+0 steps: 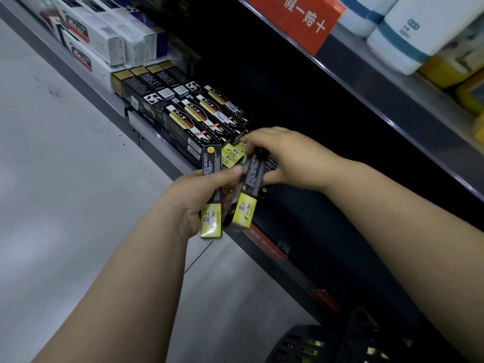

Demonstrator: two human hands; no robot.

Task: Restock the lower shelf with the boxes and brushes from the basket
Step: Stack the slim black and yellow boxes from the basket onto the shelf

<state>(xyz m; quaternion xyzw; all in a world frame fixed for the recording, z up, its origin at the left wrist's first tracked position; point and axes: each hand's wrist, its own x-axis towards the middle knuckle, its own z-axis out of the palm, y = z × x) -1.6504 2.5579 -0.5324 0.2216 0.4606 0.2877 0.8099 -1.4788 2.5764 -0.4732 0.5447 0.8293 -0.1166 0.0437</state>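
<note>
Your left hand (199, 197) has its fingers curled round one black and yellow box (210, 224) and holds it just over the front edge of the lower shelf (309, 213). Your right hand (285, 158) pinches a second box (245, 212), fingers above and thumb below. This box is blurred, so I cannot tell how firm the grip is. The two boxes are very close, perhaps touching.

I think the step is to lay them beside the row of black boxes (199, 119). Place one box at a time, its long side parallel to the row, and push it until it meets its neighbour.

To the right of your hands the shelf is dark and seems free. Mind the upper shelf (392, 106) above your right wrist. The basket (301, 339) stands low on the right, near the shelf.
</note>
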